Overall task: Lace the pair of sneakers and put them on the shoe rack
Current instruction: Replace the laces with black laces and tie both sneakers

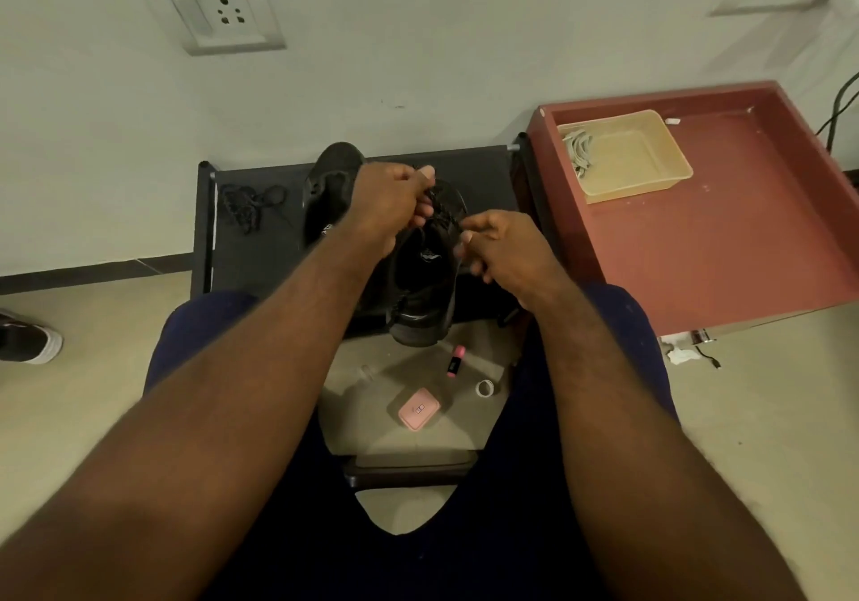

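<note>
- Pale wall (pixel 418 43), black shoe rack (pixel 483 173) below, 1 spare sneaker (pixel 331 182) on top.
- Left grip (pixel 386 203), right grip (pixel 504 247) each pinching the held sneaker (pixel 418 284)'s lace (pixel 444 215).

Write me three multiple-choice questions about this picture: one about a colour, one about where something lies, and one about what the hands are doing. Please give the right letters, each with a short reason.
1. What colour is the flat case on the floor?
A. green
B. pink
C. blue

2. Where does the loose lace lie?
A. beside the case
B. in the person's lap
C. on the rack, left of the second sneaker

3. What are the left hand and the right hand doing?
A. both pinch the sneaker's lace on the held sneaker
B. both lie flat on the rack
C. both hang empty

Answers:
1 B: the case is plainly pink.
2 C: the black tangle sits on the rack's top, apart from the second sneaker.
3 A: fingers of both hands curl round the thin lace at the held sneaker.
</note>
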Tool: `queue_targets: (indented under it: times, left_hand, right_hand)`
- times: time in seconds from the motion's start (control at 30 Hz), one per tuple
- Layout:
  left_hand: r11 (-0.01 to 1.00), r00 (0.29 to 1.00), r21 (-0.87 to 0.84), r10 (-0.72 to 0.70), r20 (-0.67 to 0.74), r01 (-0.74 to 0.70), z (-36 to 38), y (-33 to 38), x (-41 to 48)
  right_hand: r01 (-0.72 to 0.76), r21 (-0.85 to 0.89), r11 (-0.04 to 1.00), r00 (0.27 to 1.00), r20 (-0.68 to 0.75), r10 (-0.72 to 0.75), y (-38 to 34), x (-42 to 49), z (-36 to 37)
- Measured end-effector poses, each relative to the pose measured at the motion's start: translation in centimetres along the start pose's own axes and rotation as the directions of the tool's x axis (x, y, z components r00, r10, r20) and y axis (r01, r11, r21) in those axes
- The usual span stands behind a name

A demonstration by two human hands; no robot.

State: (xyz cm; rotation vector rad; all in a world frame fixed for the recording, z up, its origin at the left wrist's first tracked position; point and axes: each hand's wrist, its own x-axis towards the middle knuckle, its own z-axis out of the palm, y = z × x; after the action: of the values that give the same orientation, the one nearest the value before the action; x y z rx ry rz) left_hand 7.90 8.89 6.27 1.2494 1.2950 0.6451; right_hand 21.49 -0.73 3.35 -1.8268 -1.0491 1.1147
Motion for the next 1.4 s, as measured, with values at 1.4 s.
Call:
queue_targets:
  times: [1.4]
  left_hand:
    - [0.711,0.995,0.697,0.050,0.083,-0.094,4.4,-12.1,-5.9]
  right_hand:
    - [-0.353,0.309,0.883,0.905,-0.127,0.406,3.5,-1.0,4.9]
